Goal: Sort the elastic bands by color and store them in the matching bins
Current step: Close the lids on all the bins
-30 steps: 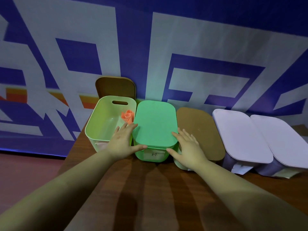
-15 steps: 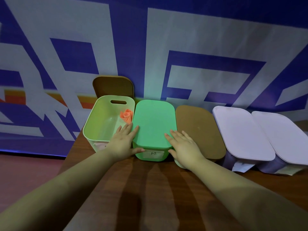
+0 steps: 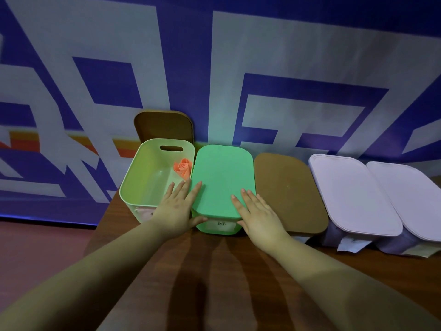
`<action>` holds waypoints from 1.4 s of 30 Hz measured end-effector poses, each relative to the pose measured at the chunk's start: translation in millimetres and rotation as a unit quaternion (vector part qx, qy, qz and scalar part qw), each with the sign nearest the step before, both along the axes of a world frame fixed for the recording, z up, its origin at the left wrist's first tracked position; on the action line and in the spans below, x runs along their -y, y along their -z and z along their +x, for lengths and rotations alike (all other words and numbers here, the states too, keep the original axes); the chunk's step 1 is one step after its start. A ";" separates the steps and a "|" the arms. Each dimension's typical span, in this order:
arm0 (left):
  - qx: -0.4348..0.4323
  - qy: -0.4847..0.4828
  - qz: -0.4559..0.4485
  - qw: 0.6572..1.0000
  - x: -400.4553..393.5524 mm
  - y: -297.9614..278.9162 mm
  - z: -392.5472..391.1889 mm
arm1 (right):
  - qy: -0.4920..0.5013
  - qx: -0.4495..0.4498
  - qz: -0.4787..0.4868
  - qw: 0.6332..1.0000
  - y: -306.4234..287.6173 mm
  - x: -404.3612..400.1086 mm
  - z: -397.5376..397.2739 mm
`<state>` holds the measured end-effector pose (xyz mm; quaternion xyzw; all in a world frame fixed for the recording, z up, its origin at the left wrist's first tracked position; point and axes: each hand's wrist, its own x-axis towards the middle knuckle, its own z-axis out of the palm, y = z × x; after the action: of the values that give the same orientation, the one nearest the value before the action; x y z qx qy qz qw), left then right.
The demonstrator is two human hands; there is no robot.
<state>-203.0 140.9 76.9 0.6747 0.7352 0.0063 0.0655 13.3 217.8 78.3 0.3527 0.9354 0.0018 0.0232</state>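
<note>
Both grips flat, fingers straight: left hand [image 3: 175, 209], right hand [image 3: 259, 215] | smooth rounded green lid [image 3: 223, 180]

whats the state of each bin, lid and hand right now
light green bin: open, orange band inside
loose brown lid: off, standing against the wall
green bin: closed by green lid
brown lid: on its bin
two lilac bins: lids on
left hand: flat, pressing the green lid
right hand: flat, pressing the green lid

Only the open pale green bin [image 3: 145, 185] admits a hand from above; lids close the four neighbouring bins.
</note>
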 end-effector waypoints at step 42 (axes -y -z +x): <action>0.509 -0.388 0.010 0.768 -125.0 -87.5 -189.1 | 0.427 -0.316 -0.311 0.788 -88.8 -102.2 -258.2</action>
<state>-392.1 265.9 164.4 0.2300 0.7931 0.3810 0.4158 -244.8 320.0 167.1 0.6708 0.5947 -0.4107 -0.1664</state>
